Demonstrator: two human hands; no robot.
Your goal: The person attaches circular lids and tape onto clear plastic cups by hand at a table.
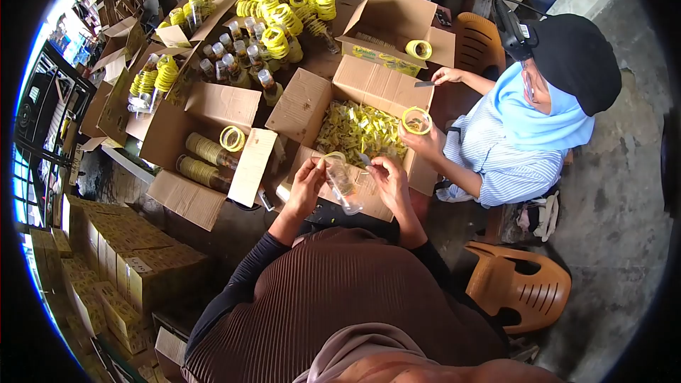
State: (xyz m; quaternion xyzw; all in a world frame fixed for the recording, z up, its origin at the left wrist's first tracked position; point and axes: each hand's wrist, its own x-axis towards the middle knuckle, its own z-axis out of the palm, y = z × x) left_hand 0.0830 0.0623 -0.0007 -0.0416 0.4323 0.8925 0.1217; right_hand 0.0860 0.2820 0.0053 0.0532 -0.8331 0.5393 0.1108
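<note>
My left hand is closed on the top end of a clear plastic bottle, which slants down to the right in front of me. A pale yellow band shows at that top end. In my right hand, to the right of the bottle, the fingers pinch a small flat grey blade pointing up and left. Just beyond both hands stands an open cardboard box filled with small yellow printed strips. Its near flap lies under the bottle in this view.
A co-worker at right holds a dark flat blade and a yellow ring. At left, a carton contains stacked ring rolls. Bottles and yellow rings crowd the back. An orange chair stands right.
</note>
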